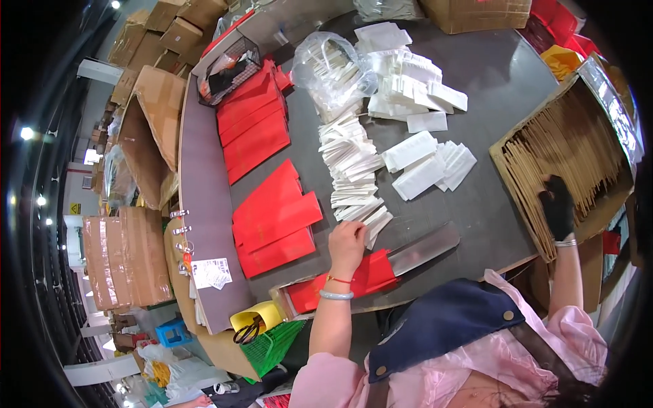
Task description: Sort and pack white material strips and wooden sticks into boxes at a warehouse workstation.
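My left hand [347, 246], bare with a red cord and a pale bangle at the wrist, is curled closed at the near end of a long row of folded white paper slips [348, 153]. Its fingertips meet the slips, but what they pinch, if anything, is hidden. Below it, a red paper stack [316, 289] lies beside a shiny metal plate [428, 248] at the table's near edge. My right hand [559, 207], in a black glove, reaches into a carton [524, 197] packed with upright brown cardboard pieces. Its thumb and fingers are apart, touching the pieces.
Fanned red stacks [272, 224] lie at the left of the table [490, 81], near a black wire basket [231, 71]. White packets [415, 163] and a clear plastic bag [333, 68] lie farther back. A yellow holder with scissors [255, 321] sits at the near left corner.
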A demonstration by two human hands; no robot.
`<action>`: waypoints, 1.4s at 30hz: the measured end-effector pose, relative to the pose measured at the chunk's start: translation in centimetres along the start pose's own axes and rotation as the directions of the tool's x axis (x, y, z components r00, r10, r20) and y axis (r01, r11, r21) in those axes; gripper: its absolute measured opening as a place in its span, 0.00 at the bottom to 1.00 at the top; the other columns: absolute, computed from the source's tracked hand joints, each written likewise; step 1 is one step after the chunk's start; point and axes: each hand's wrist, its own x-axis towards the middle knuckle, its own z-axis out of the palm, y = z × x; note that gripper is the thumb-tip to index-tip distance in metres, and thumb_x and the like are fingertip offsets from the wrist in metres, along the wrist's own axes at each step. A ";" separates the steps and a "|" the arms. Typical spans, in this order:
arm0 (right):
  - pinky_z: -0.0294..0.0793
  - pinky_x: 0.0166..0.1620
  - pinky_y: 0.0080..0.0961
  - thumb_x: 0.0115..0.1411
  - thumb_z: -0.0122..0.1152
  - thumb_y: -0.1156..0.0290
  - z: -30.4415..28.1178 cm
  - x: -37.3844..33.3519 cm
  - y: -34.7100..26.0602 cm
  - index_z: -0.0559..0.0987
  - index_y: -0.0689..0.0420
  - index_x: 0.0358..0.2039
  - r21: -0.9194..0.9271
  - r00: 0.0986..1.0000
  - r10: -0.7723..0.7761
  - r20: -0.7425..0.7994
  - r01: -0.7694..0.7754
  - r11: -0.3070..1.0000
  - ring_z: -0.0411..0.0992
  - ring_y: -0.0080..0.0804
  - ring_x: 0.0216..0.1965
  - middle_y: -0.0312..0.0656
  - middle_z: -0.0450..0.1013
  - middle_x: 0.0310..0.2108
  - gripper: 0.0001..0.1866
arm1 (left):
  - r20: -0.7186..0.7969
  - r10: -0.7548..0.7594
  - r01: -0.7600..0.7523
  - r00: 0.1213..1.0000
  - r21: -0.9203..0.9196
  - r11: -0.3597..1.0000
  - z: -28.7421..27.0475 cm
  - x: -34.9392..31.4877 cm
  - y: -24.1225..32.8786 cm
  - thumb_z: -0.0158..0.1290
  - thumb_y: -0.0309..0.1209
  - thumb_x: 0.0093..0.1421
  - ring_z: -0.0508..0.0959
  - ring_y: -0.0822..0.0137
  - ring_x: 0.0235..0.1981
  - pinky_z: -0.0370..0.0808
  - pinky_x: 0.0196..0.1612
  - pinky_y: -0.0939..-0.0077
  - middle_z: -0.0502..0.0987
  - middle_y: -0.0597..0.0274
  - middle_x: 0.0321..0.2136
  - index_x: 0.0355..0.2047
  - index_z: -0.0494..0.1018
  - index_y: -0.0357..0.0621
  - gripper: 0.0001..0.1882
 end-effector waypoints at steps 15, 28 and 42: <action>0.70 0.42 0.40 0.52 0.58 0.74 -3.8 1.1 5.2 0.72 0.61 0.33 -0.505 0.992 0.040 0.117 0.025 0.863 0.70 0.51 0.38 0.51 0.69 0.33 0.08 | 0.030 -0.089 0.092 0.996 -0.133 0.987 -1.5 3.2 2.8 0.63 0.29 0.53 0.79 0.71 0.22 0.74 0.29 0.78 0.80 0.55 0.20 0.32 0.81 0.39 0.08; 0.71 0.43 0.45 0.51 0.56 0.73 -4.2 1.3 7.7 0.74 0.60 0.36 -0.549 0.996 0.034 0.087 0.020 0.836 0.71 0.56 0.41 0.54 0.72 0.37 0.10 | -0.058 0.079 -0.088 0.995 -0.166 0.982 3.4 5.9 7.6 0.58 0.32 0.54 0.74 0.50 0.36 0.72 0.41 0.59 0.74 0.52 0.31 0.25 0.75 0.41 0.08; 0.67 0.51 0.44 0.64 0.47 0.75 -2.3 0.9 12.2 0.70 0.65 0.41 -0.471 0.843 -0.245 -0.478 -0.011 0.882 0.71 0.53 0.47 0.53 0.72 0.44 0.08 | -0.055 0.140 -0.144 0.989 -0.079 0.986 6.3 5.8 8.0 0.63 0.30 0.50 0.75 0.50 0.34 0.72 0.37 0.57 0.73 0.53 0.32 0.36 0.74 0.45 0.14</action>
